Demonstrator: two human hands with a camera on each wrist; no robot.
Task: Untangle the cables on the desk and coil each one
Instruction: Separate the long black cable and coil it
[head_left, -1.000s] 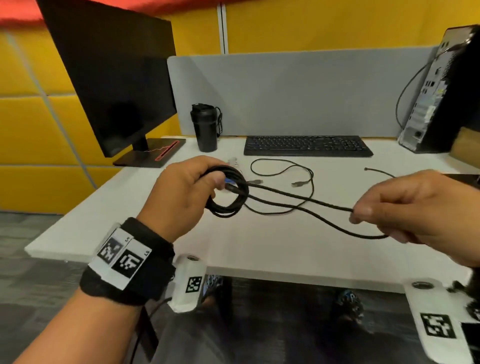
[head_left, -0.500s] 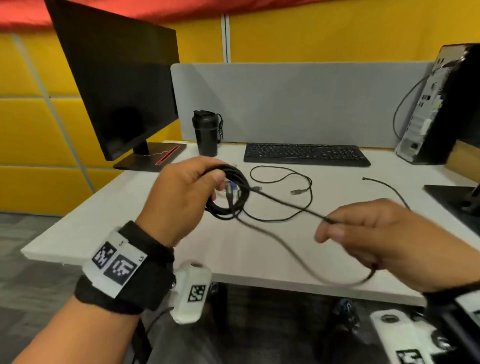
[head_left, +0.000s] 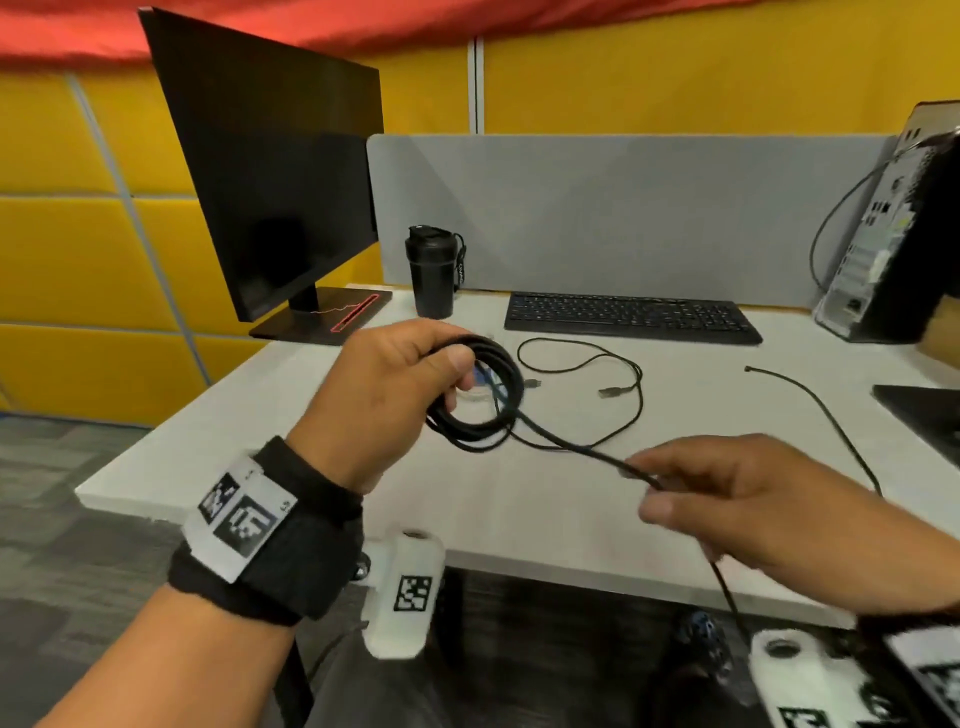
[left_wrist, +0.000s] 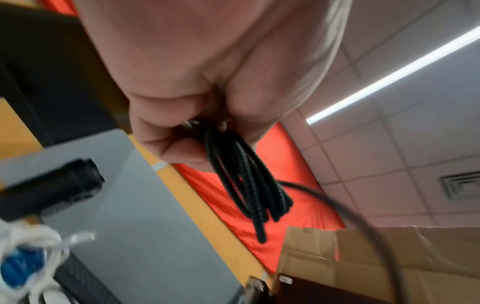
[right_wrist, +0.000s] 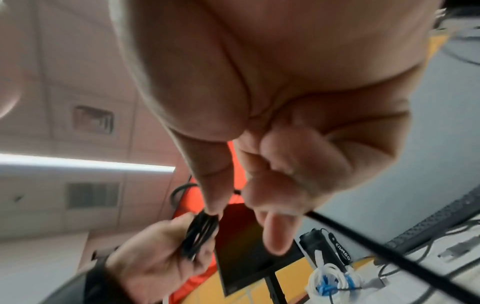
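Observation:
My left hand grips a coil of thick black cable above the white desk; in the left wrist view the loops hang from my curled fingers. One strand runs from the coil to my right hand, which pinches it near the desk's front edge. The cable's tail drops below that hand. The right wrist view shows the strand passing my fingertips. A thin black cable lies loose on the desk behind the coil. A white and blue cable bundle sits by it.
A black monitor stands at the back left, a black tumbler beside it. A keyboard lies along the grey divider. A PC tower stands at the right. A cardboard box shows in the left wrist view.
My right hand has slid left and nearer along the black cable toward the coil. The long slack loop between the hands is gone. The left hand keeps its hold on the coil.

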